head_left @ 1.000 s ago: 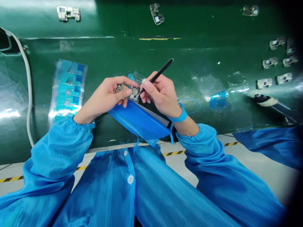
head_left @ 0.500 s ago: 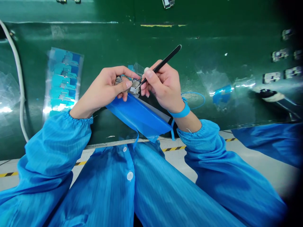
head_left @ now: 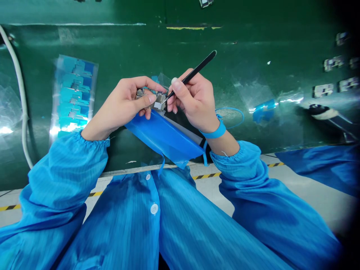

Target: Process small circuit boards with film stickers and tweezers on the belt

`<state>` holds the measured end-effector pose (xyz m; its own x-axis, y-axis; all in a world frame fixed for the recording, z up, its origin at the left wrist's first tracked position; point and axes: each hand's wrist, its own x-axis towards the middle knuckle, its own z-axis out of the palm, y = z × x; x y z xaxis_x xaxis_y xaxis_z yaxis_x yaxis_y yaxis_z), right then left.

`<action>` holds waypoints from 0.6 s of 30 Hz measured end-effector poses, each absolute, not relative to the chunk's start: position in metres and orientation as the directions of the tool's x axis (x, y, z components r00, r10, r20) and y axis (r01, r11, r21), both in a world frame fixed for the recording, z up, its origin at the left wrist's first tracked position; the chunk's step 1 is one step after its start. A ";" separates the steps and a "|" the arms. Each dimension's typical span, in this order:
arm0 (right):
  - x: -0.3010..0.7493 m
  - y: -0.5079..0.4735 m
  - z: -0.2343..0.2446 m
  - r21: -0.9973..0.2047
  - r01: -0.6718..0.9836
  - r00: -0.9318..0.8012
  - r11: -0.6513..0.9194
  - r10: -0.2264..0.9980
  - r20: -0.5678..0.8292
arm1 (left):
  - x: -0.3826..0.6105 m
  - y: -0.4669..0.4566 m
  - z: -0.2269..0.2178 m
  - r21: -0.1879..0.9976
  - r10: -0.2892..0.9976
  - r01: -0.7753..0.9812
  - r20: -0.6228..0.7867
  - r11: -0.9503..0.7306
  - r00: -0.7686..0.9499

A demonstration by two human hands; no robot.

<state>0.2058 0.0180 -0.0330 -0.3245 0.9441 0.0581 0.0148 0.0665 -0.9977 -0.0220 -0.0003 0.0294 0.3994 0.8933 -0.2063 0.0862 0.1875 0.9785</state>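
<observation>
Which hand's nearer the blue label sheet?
Left. The left hand, holding a circuit board, lies just beside the label sheet; the right hand, with tweezers, is farther off, beyond it.

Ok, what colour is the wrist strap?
The wrist strap is bright blue, best seen in the head view.

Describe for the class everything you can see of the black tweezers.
The black tweezers are slender, with a dark finish and a fine, pale metal grip. They lie tilted diagonally, pinched between thumb and fingers of the right hand, their upper end sticking out past the knuckles. The grip reaches a small circuit board; whether it touches cannot be told.
</observation>
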 end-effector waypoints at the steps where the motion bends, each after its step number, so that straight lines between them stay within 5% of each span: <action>1: 0.206 0.018 -0.033 -0.998 0.022 -0.321 0.063 0.946 0.053 | -0.022 0.000 0.029 0.979 0.894 0.086 -0.205 0.186 0.399; 18: 0.201 0.016 -0.024 -0.999 -0.033 -0.295 0.010 0.955 0.020 | -0.021 0.000 0.030 0.977 0.904 0.115 -0.211 0.180 0.373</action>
<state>0.2011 0.0160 -0.0236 -0.2950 0.9553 0.0197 -0.0329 0.0105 -0.9994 -0.0206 0.0002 0.0299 0.3730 0.9036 -0.2108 0.1150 0.1804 0.9769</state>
